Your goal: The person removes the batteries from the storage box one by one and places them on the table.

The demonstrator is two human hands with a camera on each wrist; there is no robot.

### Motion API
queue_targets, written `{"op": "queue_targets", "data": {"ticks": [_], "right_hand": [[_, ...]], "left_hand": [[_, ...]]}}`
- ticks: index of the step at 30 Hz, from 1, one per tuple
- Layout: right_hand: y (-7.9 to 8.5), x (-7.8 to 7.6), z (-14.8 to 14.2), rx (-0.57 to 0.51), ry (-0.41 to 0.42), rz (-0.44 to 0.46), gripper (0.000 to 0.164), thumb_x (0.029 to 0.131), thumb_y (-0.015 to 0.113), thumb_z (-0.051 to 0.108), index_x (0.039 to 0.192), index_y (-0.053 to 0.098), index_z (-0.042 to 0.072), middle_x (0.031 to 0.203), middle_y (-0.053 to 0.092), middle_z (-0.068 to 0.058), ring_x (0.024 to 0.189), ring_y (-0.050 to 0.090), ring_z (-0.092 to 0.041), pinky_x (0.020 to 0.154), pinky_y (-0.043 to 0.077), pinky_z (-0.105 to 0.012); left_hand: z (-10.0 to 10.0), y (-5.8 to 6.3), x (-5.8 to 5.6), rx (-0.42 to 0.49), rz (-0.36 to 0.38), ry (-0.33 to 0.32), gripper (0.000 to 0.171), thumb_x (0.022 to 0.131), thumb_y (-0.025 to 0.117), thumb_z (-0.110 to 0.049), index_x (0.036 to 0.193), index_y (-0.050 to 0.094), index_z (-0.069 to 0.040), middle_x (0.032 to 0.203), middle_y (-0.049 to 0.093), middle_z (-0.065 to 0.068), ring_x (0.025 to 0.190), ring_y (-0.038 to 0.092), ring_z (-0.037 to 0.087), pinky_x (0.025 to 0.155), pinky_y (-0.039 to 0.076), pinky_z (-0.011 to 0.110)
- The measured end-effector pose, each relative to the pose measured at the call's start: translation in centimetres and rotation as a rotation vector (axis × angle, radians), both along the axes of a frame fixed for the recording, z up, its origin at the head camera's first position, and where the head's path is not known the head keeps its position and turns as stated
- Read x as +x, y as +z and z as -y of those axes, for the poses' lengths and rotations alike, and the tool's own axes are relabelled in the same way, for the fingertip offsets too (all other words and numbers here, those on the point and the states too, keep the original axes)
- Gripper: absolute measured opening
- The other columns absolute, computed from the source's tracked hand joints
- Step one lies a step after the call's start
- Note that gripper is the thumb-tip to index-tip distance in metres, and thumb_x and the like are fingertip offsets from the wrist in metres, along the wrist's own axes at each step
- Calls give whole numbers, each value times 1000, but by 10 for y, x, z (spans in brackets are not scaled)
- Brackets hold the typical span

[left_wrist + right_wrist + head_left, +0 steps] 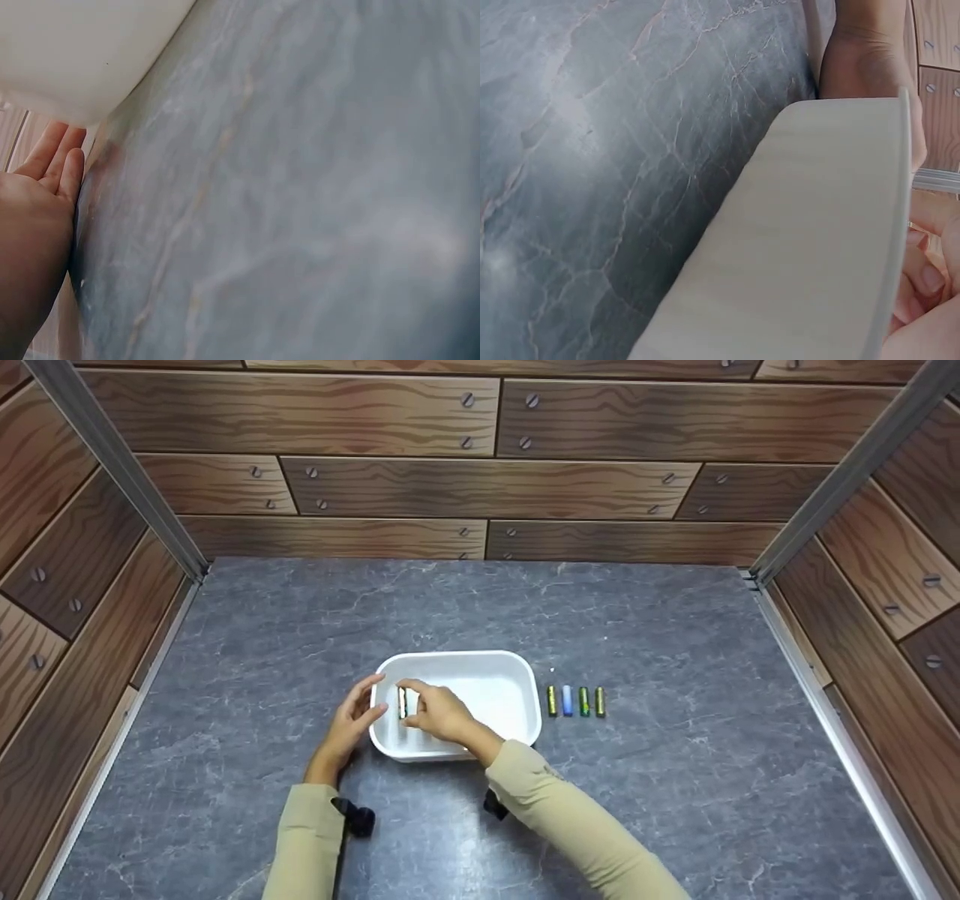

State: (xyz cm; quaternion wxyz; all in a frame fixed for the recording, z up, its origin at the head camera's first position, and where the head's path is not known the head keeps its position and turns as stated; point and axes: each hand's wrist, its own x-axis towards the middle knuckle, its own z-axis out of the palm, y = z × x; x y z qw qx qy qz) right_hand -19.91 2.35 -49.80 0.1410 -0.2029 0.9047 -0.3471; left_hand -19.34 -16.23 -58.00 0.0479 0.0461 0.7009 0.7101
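A white rectangular tray stands on the tabletop, with both hands at its left part. My right hand reaches over the front rim and pinches a small battery lengthwise, its thumb and index finger at the two ends. My left hand is at the left rim, fingers extended and fingertips right at the edge. In the left wrist view, straight fingers lie along the outside of the tray wall. The tray wall partly hides the right hand in the right wrist view.
To the right of the tray, several batteries stand in a row: a gold-and-black one, a light blue one, a green one and another. Wood-patterned walls enclose the grey marbled table.
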Motion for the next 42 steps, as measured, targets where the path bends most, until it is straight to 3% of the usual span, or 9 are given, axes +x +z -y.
{"op": "queue_targets", "data": {"ticks": [7,19,33,42], "right_hand": [[8,5,-6,-38,37,-20,58,84,72,11,138,50,9,70,67,-15,52,41,-3,50,31,-15],[13,7,-18,-79,55,-48,58,82,74,9,136,52,7,67,64,-16,51,40,-3,52,31,-15],[14,8,-43,-204,36,1,59,81,72,4,136,51,3,59,44,7,52,38,-3,57,34,-15],[16,8,-64,-238,7,9,59,82,73,5,137,50,1,60,46,5,53,38,-5,58,34,-17]], "left_hand": [[0,2,1,-20,7,-3,52,94,56,-5,144,39,-1,143,46,26,108,55,-4,90,45,16],[0,1,2,-2,-11,1,53,93,57,-3,143,39,2,141,46,29,105,56,-4,89,45,15],[0,3,0,-15,37,15,53,93,58,-4,143,40,-1,145,45,26,109,55,-2,90,46,15],[-1,4,-1,-23,49,10,54,93,58,-4,144,40,-3,147,44,24,130,49,26,92,44,14]]}}
